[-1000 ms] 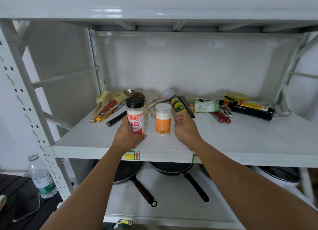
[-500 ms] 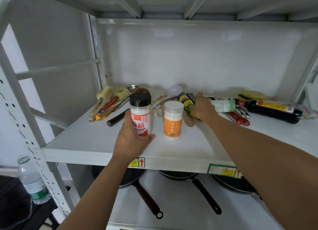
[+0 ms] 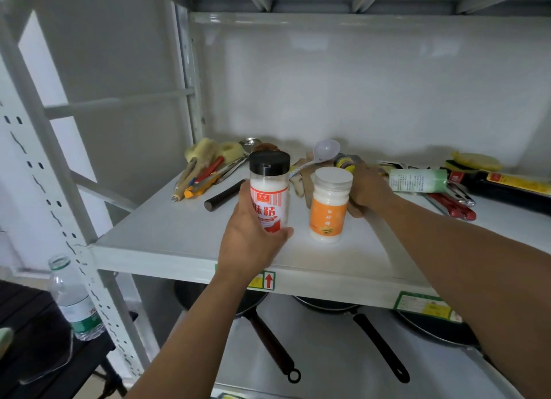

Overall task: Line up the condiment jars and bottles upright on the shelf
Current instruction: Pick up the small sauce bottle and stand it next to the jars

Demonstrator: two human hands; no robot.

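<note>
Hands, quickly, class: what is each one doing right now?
Left hand: closed around the black-capped jar, upright on the shelf.
Right hand: closed on the lying yellow-green bottle.

The right hand (image 3: 368, 187) covered most of a small bottle (image 3: 344, 162) lying behind the orange-labelled jar (image 3: 328, 204), so only its yellow-and-dark end showed, and whether the fingers had closed on it could not be told. The left hand (image 3: 253, 237) hid the lower left of the black-capped jar (image 3: 269, 190) and part of its label. The dark sauce bottle (image 3: 512, 187) ran off the picture's right edge, and the print on the green-labelled bottle (image 3: 417, 180) was too small to read.
</note>
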